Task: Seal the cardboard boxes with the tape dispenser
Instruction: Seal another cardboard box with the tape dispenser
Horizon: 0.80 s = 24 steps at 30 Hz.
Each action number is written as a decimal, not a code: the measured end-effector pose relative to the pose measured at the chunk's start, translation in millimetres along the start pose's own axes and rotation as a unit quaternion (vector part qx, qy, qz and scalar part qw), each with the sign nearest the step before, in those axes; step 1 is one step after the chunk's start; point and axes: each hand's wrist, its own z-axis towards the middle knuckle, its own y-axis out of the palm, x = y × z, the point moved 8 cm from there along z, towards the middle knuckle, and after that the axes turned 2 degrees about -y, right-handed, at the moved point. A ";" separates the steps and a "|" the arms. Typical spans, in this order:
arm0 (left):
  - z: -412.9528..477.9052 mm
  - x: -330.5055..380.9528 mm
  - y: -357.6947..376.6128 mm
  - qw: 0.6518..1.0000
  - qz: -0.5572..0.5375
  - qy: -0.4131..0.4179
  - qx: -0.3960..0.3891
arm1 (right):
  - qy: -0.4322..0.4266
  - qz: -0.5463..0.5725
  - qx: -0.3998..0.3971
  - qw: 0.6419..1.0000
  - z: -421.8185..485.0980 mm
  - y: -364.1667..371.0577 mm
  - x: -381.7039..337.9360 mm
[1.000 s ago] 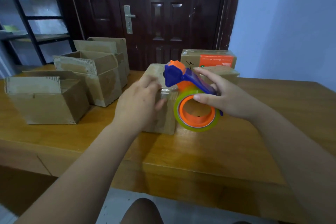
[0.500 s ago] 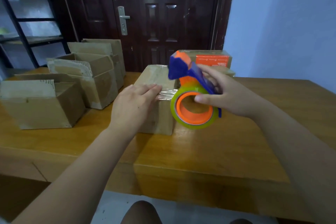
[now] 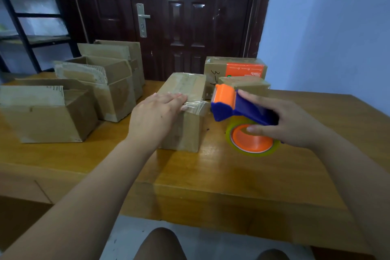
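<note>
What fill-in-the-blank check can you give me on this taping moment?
1. The left hand lies flat on the ____ face of the taped box.
2. The right hand grips the tape dispenser, whose roll sits on an ____ core.
3. The far-left box is not sealed; its top is ____.
Missing words: top; orange; open.

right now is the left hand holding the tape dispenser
No, the right hand grips the tape dispenser, while the left hand lies flat on the closed box.
</note>
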 end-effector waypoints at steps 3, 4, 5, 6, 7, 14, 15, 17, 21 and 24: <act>-1.2 -1.0 0.8 1.000 0.001 -0.006 -0.004 | 0.013 0.030 -0.007 0.999 -3.6 -2.6 4.4; -1.5 -0.9 0.9 1.000 0.003 -0.007 -0.007 | 0.016 0.056 -0.008 0.998 -4.7 -5.0 4.7; -1.8 -0.9 1.1 1.000 0.005 -0.008 -0.008 | 0.014 0.083 -0.005 0.996 -6.0 -7.6 4.9; -1.3 -0.8 0.9 1.000 0.005 -0.010 -0.008 | 0.010 0.108 0.002 0.994 -7.3 -10.5 6.0; -0.1 -1.2 0.4 1.000 0.003 -0.013 -0.007 | 0.009 0.121 0.006 0.993 -8.4 -12.0 7.7; 1.0 -2.6 -0.1 1.000 -0.020 -0.019 -0.008 | 0.051 -0.057 -0.082 0.994 -1.5 0.7 14.8; 1.0 -3.0 -0.3 1.000 -0.021 -0.017 -0.008 | 0.049 -0.071 -0.090 0.992 1.5 0.2 12.4; 2.7 -2.3 0.5 0.999 -0.026 -0.014 -0.018 | 0.049 -0.093 -0.112 0.988 8.4 0.0 6.9; 5.2 5.6 -1.6 0.999 -0.030 -0.004 -0.026 | 0.065 -0.123 -0.181 0.974 26.8 4.9 -4.3; 4.4 11.1 0.8 0.999 -0.014 0.000 -0.038 | 0.059 -0.151 -0.206 0.965 41.1 1.7 -14.2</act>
